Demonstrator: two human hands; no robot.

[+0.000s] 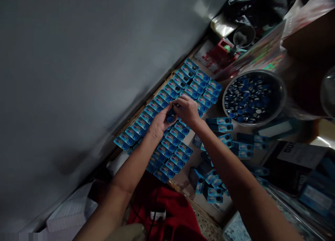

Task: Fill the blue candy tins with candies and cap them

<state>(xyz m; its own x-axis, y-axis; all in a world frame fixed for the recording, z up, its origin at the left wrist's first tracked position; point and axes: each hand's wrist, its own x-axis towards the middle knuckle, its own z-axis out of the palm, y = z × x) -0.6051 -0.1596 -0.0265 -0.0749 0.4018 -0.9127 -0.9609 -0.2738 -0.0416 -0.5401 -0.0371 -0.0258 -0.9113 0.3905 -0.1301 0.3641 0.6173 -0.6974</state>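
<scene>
Over rows of small blue packs (172, 139), my two hands meet near the middle of the view. My left hand (159, 121) is turned palm up and curled around small blue round pieces (170, 119); how many it holds is hard to see. Close against it, my right hand (187, 110) has its fingers pinched at a dark spot beside the left fingertips. What the right fingers grip is too dark and small to name. Many packs show a round blue or dark spot at one end.
A clear round tub (253, 97) of blue and silver round pieces stands right of the packs. Stacked blue boxes (209, 178) lie near my right forearm. A grey wall (65, 77) borders the left; a red container (222, 52) sits at the far end.
</scene>
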